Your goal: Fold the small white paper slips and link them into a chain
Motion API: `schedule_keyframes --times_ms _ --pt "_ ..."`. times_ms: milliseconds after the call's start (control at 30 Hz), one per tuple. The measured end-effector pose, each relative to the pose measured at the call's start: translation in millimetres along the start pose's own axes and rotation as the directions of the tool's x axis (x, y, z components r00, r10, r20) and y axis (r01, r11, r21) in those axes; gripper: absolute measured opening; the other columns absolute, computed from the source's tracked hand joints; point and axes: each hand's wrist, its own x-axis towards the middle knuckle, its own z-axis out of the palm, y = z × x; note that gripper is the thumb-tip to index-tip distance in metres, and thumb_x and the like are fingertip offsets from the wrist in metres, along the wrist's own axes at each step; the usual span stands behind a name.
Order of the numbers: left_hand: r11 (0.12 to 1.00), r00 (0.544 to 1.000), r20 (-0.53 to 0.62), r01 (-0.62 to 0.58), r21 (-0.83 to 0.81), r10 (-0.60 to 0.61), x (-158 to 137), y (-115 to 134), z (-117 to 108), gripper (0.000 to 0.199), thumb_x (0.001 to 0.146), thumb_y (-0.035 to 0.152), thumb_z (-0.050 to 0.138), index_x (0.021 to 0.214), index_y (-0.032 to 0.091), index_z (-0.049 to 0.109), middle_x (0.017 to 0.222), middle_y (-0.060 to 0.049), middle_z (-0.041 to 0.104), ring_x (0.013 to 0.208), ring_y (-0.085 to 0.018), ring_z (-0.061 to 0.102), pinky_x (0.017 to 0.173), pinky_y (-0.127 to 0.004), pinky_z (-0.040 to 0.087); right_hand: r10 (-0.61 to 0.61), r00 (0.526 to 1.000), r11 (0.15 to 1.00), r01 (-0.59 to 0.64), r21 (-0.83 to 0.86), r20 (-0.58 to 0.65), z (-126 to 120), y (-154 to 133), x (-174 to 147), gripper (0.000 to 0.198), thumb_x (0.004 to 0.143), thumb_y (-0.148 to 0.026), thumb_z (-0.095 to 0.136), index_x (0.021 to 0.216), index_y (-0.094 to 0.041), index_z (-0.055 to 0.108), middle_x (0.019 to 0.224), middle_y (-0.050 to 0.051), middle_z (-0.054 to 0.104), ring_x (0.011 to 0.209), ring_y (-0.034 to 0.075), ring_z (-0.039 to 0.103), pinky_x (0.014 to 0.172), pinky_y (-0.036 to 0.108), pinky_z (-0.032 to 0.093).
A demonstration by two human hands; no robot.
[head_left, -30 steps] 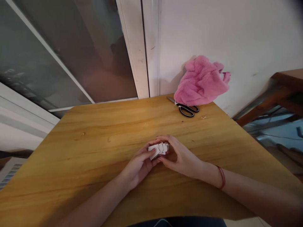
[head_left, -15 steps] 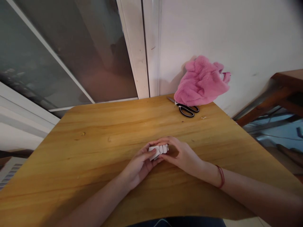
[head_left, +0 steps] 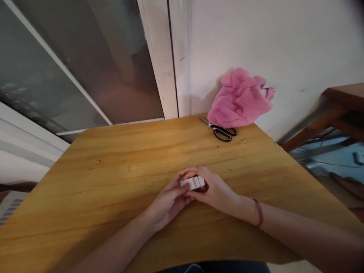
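Note:
A small stack of white paper pieces (head_left: 196,182), card-like with thin dark lines across the right part, is held between both hands just above the wooden table. My left hand (head_left: 167,201) is closed on its left end, the thumb pressing on top and the fingers underneath and behind. From the right, my right hand (head_left: 218,190) curls round the other end, fingers along the far side and thumb along the near side. A red cord circles the right wrist. The stack's underside is hidden by the fingers.
Black-handled scissors (head_left: 223,133) lie at the back right of the wooden table (head_left: 127,148), partly beneath a pink fluffy cloth (head_left: 240,100) against the white wall. Glass door panels (head_left: 119,68) stand behind on the left. Another wooden piece of furniture (head_left: 341,94) is at right.
The fanned white pieces now sit closer together in an evener stack. My right hand has closed in slightly round the right end. The whole view has shifted a little.

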Motion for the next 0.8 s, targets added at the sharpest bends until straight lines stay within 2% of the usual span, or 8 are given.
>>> schedule_keyframes --times_ms 100,267,400,533,700,800 --pt "1.0 1.0 0.005 0.001 -0.007 0.0 0.3 1.3 0.0 0.036 0.082 0.011 0.056 0.116 0.019 0.048 0.107 -0.009 0.062 0.094 -0.018 0.062 0.085 -0.032 0.046 0.025 1.0 1.0 -0.025 -0.005 -0.012 -3.3 -2.0 0.7 0.029 0.076 -0.024 0.066 0.103 -0.024 0.055 0.109 0.004 0.059 0.102 0.018 0.056 0.087 0.034 0.045" --pt "1.0 1.0 0.003 0.0 0.001 0.0 0.1 2.4 -2.3 0.034 0.08 0.013 0.059 0.113 0.018 0.051 0.107 -0.009 0.062 0.096 -0.018 0.061 0.084 -0.028 0.046 0.001 1.0 1.0 -0.001 -0.015 0.016 -5.9 -1.9 1.7 0.039 0.072 -0.026 0.069 0.108 -0.024 0.054 0.111 0.004 0.059 0.104 0.019 0.055 0.089 0.035 0.045" --pt "1.0 0.999 -0.035 0.002 0.003 -0.002 0.2 1.3 -4.3 0.033 0.076 0.01 0.062 0.108 0.018 0.054 0.106 -0.007 0.062 0.095 -0.016 0.06 0.083 -0.026 0.046 -0.009 0.998 1.0 0.01 -0.018 0.059 -5.8 -0.8 1.4 0.034 0.074 -0.023 0.067 0.106 -0.024 0.055 0.11 0.004 0.06 0.102 0.019 0.056 0.087 0.035 0.045" --pt "0.999 0.999 -0.05 0.011 0.03 -0.01 -0.3 0.0 -3.6 0.034 0.078 0.011 0.061 0.109 0.02 0.053 0.104 -0.006 0.062 0.093 -0.014 0.06 0.078 -0.022 0.046 -0.019 0.997 1.0 0.02 -0.011 0.07 -4.9 0.8 0.7 0.044 0.071 -0.022 0.07 0.111 -0.023 0.051 0.113 0.005 0.058 0.103 0.019 0.054 0.089 0.035 0.044" --pt "0.998 1.0 -0.016 0.01 0.054 -0.01 -1.0 -0.5 -2.2 0.03 0.079 0.011 0.06 0.107 0.019 0.054 0.103 -0.006 0.062 0.097 -0.016 0.059 0.086 -0.026 0.044 -0.012 0.997 0.999 0.015 -0.032 0.08 -4.4 0.7 1.0 0.036 0.072 -0.016 0.067 0.105 -0.023 0.055 0.108 0.004 0.061 0.102 0.019 0.056 0.088 0.035 0.045" --pt "0.999 1.0 0.003 0.008 0.039 -0.009 -0.9 0.8 -2.6 0.032 0.079 0.012 0.061 0.109 0.019 0.053 0.105 -0.007 0.061 0.098 -0.017 0.059 0.086 -0.028 0.044 -0.004 0.997 1.0 0.005 -0.012 0.08 -6.9 0.1 1.6 0.043 0.071 -0.02 0.069 0.111 -0.024 0.052 0.111 0.005 0.06 0.102 0.019 0.056 0.087 0.034 0.045"
